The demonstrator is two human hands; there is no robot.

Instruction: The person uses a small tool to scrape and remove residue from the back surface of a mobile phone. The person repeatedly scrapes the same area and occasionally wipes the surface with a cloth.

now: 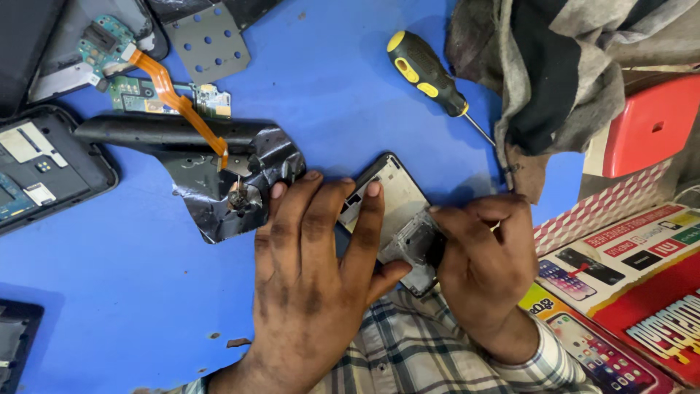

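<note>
Single head-worn camera, looking steeply down from above the blue tabletop (350,87), at close range. Near edge of frame shows the wearer's checked sleeves; far edge cuts the tabletop. No second view to compare.

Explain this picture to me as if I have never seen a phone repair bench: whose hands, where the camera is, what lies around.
The camera sits on the person's head, looking down at their own two bare hands. The left hand presses flat on an opened phone frame, while the right hand pinches its lower end. They work on a blue table. Nearby lie a yellow-and-black screwdriver, a crumpled black foil sheet, green circuit boards joined by an orange ribbon cable, another opened phone, and a striped cloth.
</note>
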